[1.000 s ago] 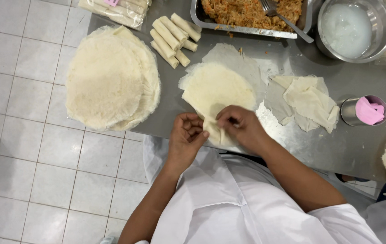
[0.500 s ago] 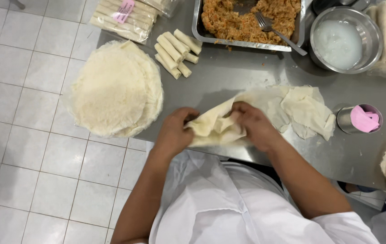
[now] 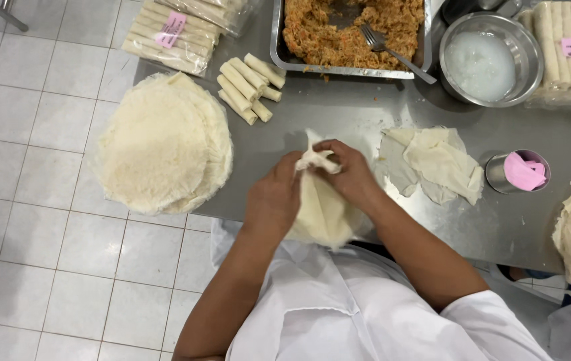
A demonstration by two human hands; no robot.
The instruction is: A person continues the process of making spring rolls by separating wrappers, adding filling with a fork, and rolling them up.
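The left hand [image 3: 273,197] and the right hand [image 3: 347,175] both held one thin round wrapper [image 3: 322,214] above the near edge of the steel table [image 3: 339,113]. The fingers of both hands were closed on the upper part of the wrapper, where it was gathered into a small crumpled peak, and the rest of the sheet hung down toward the white apron [image 3: 339,307] of the person. I could not tell if the wrapper touched the table.

To the left of the hands, a big stack of round wrappers [image 3: 158,144] lay partly over the table edge. Behind the hands there were some finished rolls [image 3: 248,83] side by side, and further back a metal tray of orange-brown filling [image 3: 349,27] with a fork [image 3: 392,50] in it. Beside the tray stood a metal bowl with whitish liquid [image 3: 486,60]. Right of the hands lay a few torn wrapper pieces [image 3: 436,164], and next to them a small metal cup with pink slips [image 3: 519,172]. Packed rolls in plastic [image 3: 178,30] lay at the far left corner.
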